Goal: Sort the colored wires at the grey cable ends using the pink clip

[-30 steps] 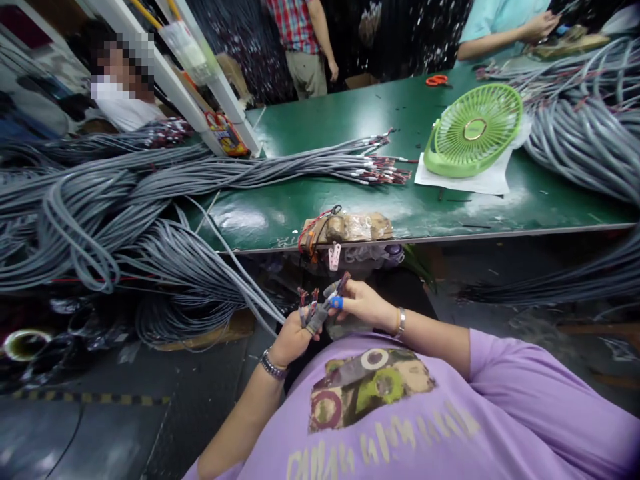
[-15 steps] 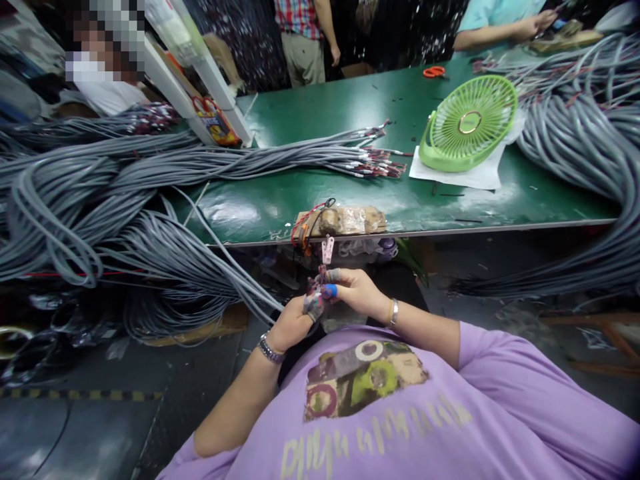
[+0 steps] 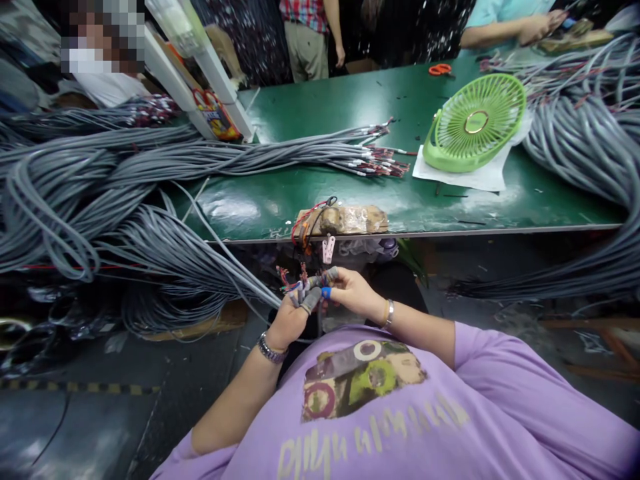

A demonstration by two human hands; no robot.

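Observation:
My left hand (image 3: 294, 319) is closed around the end of a grey cable (image 3: 257, 288) that comes down from the bundle at the left. Thin coloured wires (image 3: 286, 280) fan out above its fingers. Close beside it, my right hand (image 3: 353, 293) pinches at the same wire ends, thumb and forefinger together. Grey and blue wraps cover some fingertips. Just above the hands, a pale pink clip (image 3: 328, 249) hangs below the table edge, under a wooden block (image 3: 350, 220) with red and black leads (image 3: 315, 212). Which single wires each finger grips is too small to tell.
Grey cable bundles (image 3: 55, 193) spread over the left of the green table (image 3: 240, 210); another bundle (image 3: 590, 143) drapes over its right side. A green fan (image 3: 475, 123) stands on white paper. Orange-handled scissors (image 3: 440, 69) lie farther back. Other people (image 3: 307, 40) are across the table.
The wire ends, bunched upright between my hands before, now spread to the left above my left fingers. My left hand has turned slightly; my right stays close. The view has shifted a little.

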